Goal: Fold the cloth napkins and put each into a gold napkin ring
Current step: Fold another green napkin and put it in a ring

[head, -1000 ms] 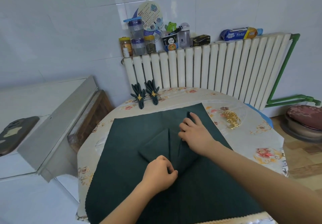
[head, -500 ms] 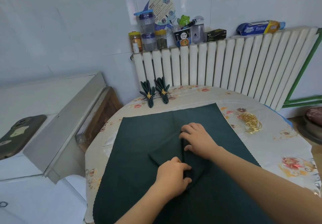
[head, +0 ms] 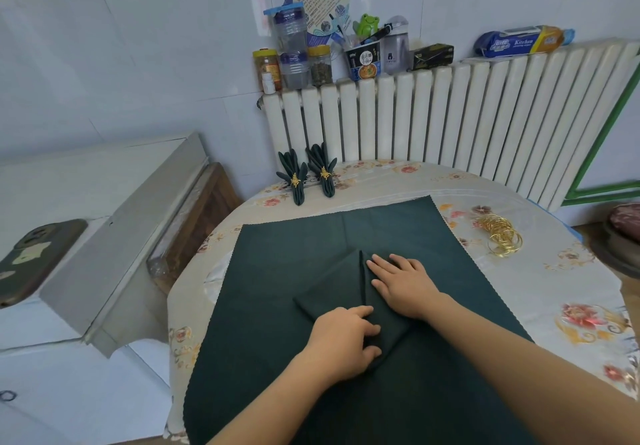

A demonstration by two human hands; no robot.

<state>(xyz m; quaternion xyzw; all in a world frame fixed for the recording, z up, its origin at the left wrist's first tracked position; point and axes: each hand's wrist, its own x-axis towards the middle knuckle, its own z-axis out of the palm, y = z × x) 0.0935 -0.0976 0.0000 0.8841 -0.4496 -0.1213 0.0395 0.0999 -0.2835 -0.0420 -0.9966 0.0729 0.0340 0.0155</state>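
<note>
A dark green napkin point(head: 332, 288), folded into a kite shape, lies on top of a flat stack of dark green cloths point(head: 287, 257) on the round table. My right hand point(head: 405, 285) lies flat on the napkin's right flap, fingers spread. My left hand point(head: 346, 340) pinches the napkin's near corner between thumb and fingers. A pile of gold napkin rings point(head: 502, 238) lies to the right of the cloths. Two finished napkins in gold rings point(head: 308, 176) lie at the table's far edge.
The table has a floral plastic cover point(head: 571, 292). A white radiator point(head: 450, 126) stands behind it, with jars, a cup and boxes on top. A grey counter point(head: 114, 236) with a phone point(head: 31, 261) on it stands at the left.
My right hand folded the napkin's right side in to the centre line and now presses flat on it. The camera moved closer and tilted down.
</note>
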